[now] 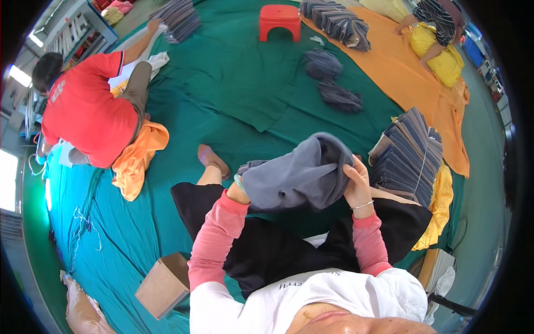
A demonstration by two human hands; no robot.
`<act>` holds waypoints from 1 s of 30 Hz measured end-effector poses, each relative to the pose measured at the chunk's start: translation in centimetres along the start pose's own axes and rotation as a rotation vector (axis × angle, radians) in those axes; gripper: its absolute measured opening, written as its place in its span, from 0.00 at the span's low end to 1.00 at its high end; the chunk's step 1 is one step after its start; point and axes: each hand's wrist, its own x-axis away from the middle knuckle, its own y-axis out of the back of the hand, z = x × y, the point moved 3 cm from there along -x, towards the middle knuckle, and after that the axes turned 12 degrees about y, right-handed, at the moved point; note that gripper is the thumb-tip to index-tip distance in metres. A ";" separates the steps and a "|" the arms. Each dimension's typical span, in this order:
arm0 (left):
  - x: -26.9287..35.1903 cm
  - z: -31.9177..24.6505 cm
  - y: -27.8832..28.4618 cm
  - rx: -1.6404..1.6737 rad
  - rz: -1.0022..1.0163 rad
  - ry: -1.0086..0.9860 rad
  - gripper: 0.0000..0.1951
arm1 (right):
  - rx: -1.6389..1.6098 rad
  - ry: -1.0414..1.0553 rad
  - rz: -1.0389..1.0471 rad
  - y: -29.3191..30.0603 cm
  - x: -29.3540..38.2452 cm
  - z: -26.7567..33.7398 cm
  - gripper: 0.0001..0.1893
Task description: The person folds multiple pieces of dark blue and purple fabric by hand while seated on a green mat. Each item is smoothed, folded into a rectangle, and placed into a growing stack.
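A grey-blue piece of fabric (292, 175), tube-like and open at its right end, is spread between my hands above my lap. My left hand (238, 192) reaches inside or behind it at the left; its fingers are hidden by the cloth, and a pale green bangle shows at the wrist. With thumb and fingers my right hand (356, 177) grips the cloth's right edge. Right of that hand stands a tied bundle of folded grey-blue fabric pieces (406, 158). Two crumpled dark grey pieces (323, 64) lie farther ahead on the green cloth.
Green sheeting (233, 54) covers the floor, with orange cloth (396, 62) at right. A red plastic stool (280, 21) and more fabric stacks (177, 21) are ahead. A cardboard box (162, 286) is at lower left. A co-worker (91, 108) sits left; another person bends over a yellow sack (438, 56).
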 end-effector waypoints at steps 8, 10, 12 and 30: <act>1.2 -0.9 -1.6 -0.515 -0.289 0.071 0.27 | -0.175 -0.284 0.190 -0.2 0.5 -0.4 0.28; 0.9 -0.4 -1.4 -0.344 -0.242 0.028 0.26 | -0.170 -0.364 0.224 0.3 0.2 -0.4 0.28; 1.3 0.0 -0.6 -0.153 -0.197 -0.008 0.25 | -0.167 -0.399 0.211 1.4 0.0 -1.1 0.28; -1.1 0.4 1.0 0.635 0.340 -0.284 0.17 | -0.286 0.134 0.100 7.2 1.2 7.1 0.21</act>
